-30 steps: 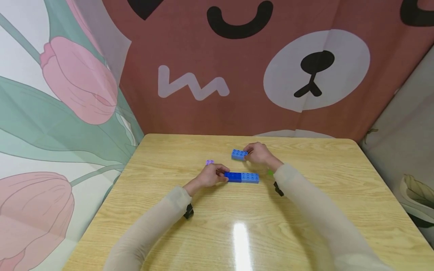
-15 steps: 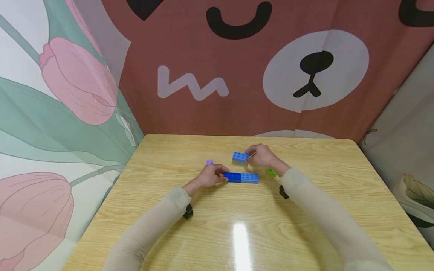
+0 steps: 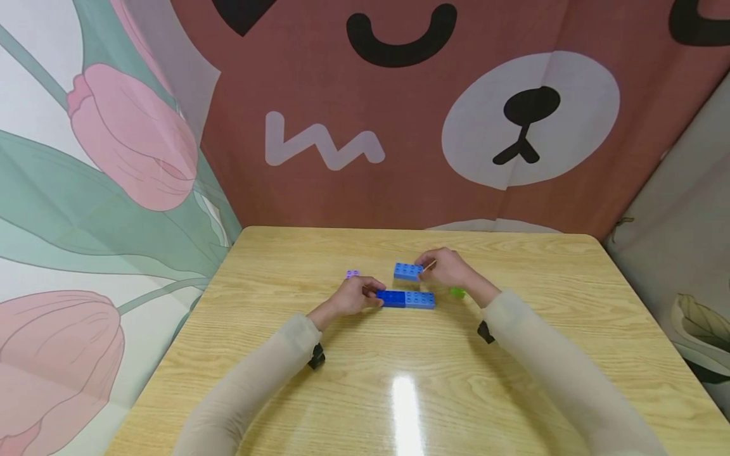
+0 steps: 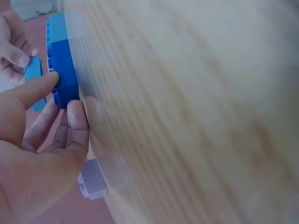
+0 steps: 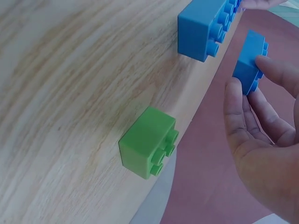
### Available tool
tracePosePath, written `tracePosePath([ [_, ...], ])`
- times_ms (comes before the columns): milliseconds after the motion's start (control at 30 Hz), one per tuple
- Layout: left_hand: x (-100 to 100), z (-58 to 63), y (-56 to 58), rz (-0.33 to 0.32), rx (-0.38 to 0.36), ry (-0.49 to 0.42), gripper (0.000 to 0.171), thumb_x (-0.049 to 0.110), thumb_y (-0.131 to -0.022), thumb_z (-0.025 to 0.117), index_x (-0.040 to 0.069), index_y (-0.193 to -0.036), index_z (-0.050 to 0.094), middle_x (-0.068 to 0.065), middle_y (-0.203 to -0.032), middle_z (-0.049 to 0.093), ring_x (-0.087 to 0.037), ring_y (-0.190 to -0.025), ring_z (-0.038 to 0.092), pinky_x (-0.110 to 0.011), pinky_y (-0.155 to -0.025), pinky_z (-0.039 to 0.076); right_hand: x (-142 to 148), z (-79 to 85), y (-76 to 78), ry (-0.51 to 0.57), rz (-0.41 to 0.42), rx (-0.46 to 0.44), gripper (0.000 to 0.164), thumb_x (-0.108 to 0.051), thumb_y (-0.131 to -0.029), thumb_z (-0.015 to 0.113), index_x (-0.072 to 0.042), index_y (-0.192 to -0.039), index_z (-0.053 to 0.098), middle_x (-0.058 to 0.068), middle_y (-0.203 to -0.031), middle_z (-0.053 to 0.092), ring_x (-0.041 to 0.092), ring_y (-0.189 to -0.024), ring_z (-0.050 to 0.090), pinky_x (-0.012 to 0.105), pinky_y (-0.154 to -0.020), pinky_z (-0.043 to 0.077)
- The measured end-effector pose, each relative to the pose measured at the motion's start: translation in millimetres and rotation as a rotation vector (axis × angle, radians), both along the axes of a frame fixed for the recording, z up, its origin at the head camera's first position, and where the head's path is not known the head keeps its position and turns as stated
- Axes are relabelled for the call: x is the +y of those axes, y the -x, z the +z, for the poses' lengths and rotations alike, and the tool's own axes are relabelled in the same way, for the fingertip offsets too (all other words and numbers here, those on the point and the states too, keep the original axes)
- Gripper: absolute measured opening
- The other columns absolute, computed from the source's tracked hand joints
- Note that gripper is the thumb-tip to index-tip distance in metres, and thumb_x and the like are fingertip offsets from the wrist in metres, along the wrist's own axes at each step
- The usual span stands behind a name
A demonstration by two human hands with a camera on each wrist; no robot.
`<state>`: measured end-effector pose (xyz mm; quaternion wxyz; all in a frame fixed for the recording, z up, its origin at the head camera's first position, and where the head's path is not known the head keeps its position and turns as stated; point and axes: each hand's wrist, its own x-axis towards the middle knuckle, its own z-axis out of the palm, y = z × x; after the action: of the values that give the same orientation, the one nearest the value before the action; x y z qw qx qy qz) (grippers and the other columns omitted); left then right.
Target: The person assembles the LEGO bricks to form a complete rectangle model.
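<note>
Two building blocks lie end to end on the table, a dark blue block (image 3: 391, 298) on the left and a lighter blue block (image 3: 420, 299) on the right. My left hand (image 3: 349, 296) pinches the dark blue block at its left end, thumb (image 4: 46, 84) on the studded side in the left wrist view. Another lighter blue block (image 3: 407, 272) is held by my right hand (image 3: 447, 268), between thumb and fingertips at its right end. In the right wrist view this held block (image 5: 250, 60) is off the table, its studs facing the same way as those of the row.
A small green block (image 5: 147, 142) sits on the table, partly behind my right wrist in the head view. Just beyond my left hand is a small purple block (image 3: 353, 273). The wooden table (image 3: 365, 392) ends at a printed curtain (image 3: 410, 202).
My right hand has moved slightly right and toward me with its lighter blue block, closer to the row. The left hand stays in place on the dark blue block.
</note>
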<state>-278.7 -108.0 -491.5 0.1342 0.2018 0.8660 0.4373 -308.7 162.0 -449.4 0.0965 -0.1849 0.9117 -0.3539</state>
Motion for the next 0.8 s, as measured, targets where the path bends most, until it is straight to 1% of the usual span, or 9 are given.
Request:
tracePosePath([
  [200, 0, 0.5, -0.9, 0.003, 0.0, 0.007, 0.026, 0.003, -0.092, 0.076, 0.003, -0.117, 0.072, -0.004, -0.101, 0.067, -0.014, -0.085, 0.06, -0.025, -0.068, 0.052, 1, 2.1, -9.6, 0.002, 0.014, -0.021, 0.031, -0.018, -0.091, 0.079, -0.007, -0.119, 0.072, 0.006, -0.11, 0.07, 0.025, -0.099, 0.068, 0.044, -0.083, 0.055],
  [400, 1, 0.7, -1.3, 0.006, 0.007, 0.002, 0.025, 0.002, -0.091, 0.076, 0.002, -0.117, 0.072, -0.004, -0.1, 0.068, -0.014, -0.084, 0.059, -0.024, -0.065, 0.051, 1, 3.3, -17.0, 0.004, 0.035, -0.025, 0.033, -0.018, -0.089, 0.079, -0.007, -0.119, 0.072, 0.007, -0.111, 0.07, 0.024, -0.098, 0.068, 0.043, -0.079, 0.056],
  [800, 1, 1.2, 0.0, 0.016, 0.001, 0.004, 0.026, 0.002, -0.091, 0.077, 0.003, -0.117, 0.073, -0.006, -0.103, 0.068, -0.016, -0.085, 0.061, -0.025, -0.067, 0.052, -1, -1.8, -25.4, 0.022, 0.058, -0.053, 0.031, -0.014, -0.089, 0.08, -0.007, -0.118, 0.073, 0.006, -0.111, 0.071, 0.023, -0.095, 0.069, 0.04, -0.077, 0.057],
])
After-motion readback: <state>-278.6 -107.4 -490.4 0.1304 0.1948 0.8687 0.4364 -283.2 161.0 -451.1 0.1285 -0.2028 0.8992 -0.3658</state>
